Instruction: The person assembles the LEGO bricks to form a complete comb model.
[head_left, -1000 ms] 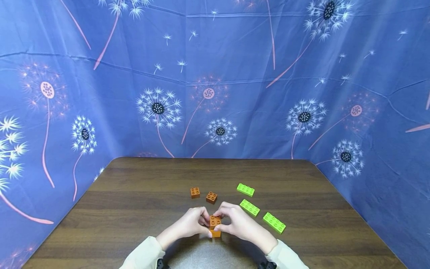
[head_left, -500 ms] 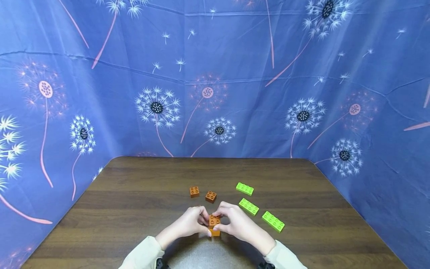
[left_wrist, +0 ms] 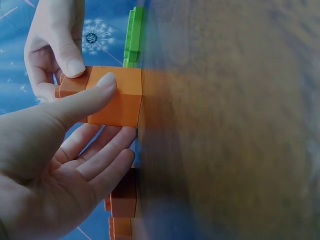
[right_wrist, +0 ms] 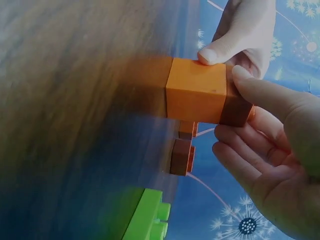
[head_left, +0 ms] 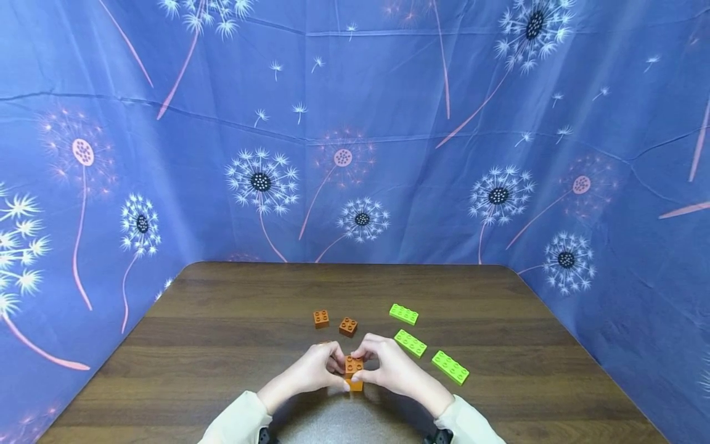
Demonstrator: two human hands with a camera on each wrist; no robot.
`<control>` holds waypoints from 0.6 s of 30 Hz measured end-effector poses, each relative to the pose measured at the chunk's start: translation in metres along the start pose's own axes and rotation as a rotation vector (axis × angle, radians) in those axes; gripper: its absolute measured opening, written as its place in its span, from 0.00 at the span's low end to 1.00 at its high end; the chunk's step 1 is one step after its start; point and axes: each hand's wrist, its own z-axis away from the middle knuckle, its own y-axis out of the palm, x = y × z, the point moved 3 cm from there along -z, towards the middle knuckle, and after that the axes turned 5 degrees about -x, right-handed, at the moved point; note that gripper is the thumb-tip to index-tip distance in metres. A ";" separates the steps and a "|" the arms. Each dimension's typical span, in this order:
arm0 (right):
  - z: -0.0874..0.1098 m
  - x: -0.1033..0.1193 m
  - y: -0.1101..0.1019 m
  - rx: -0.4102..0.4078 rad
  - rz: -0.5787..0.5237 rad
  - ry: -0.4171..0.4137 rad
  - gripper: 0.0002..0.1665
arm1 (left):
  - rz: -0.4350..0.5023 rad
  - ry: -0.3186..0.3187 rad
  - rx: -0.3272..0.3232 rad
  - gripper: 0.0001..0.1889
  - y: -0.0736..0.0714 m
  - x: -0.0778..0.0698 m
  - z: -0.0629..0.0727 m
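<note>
- At far left on my head feed, the person's left hand [head_left: 314, 370] grips the bright-orange lower block [right_wrist: 194, 92], thumb on the near face and fingers behind, presumably bracing the base.
- Beyond that hand, a brown-orange four-stud brick [head_left: 321, 319] rests loose; to its right a darker four-stud brick [head_left: 348, 327] lies askew, both, I judge, clear of the working fingers.
- At centre, the lower block appears to stand upright on the wooden table [head_left: 222, 327], topped by the upper four-stud brick [head_left: 351, 365]; I see no gap but cannot tell how firmly it is seated.
- The right hand [head_left: 390, 371] pinches that upper brick between thumb and fingers, likely for alignment.
- At right, studs up, lie the far lime-green brick [head_left: 403, 314], the middle lime-green brick [head_left: 410, 343] and the near lime-green brick [head_left: 450, 367], spaced, I suspect, for separate grasping.
</note>
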 end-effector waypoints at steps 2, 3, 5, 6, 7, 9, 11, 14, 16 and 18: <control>-0.001 -0.002 0.000 -0.001 -0.018 0.018 0.15 | -0.007 0.011 0.003 0.19 -0.001 0.000 -0.002; -0.001 -0.003 -0.001 -0.004 -0.020 0.024 0.15 | -0.010 0.018 0.004 0.19 -0.001 -0.001 -0.002; -0.002 -0.005 -0.001 -0.006 -0.026 0.034 0.16 | -0.008 0.028 0.005 0.20 -0.001 -0.001 -0.003; -0.003 -0.006 -0.001 -0.006 -0.027 0.037 0.16 | -0.003 0.032 0.003 0.20 -0.001 -0.001 -0.004; -0.003 -0.006 -0.001 -0.006 -0.030 0.042 0.17 | 0.004 0.037 0.001 0.20 -0.001 -0.001 -0.004; -0.002 -0.007 -0.001 -0.006 -0.036 0.058 0.18 | 0.006 0.051 -0.005 0.20 -0.001 -0.001 -0.003; 0.000 -0.007 0.000 -0.013 -0.044 0.077 0.20 | 0.009 0.062 -0.011 0.19 0.000 -0.001 -0.002; 0.003 -0.006 0.002 -0.021 -0.068 0.109 0.21 | -0.002 0.073 -0.016 0.19 0.001 0.000 -0.001; 0.005 -0.005 0.003 -0.026 -0.085 0.120 0.22 | -0.006 0.070 -0.021 0.18 0.003 0.000 0.001; 0.006 -0.004 0.003 -0.030 -0.096 0.122 0.22 | -0.007 0.069 -0.025 0.18 0.003 0.000 0.001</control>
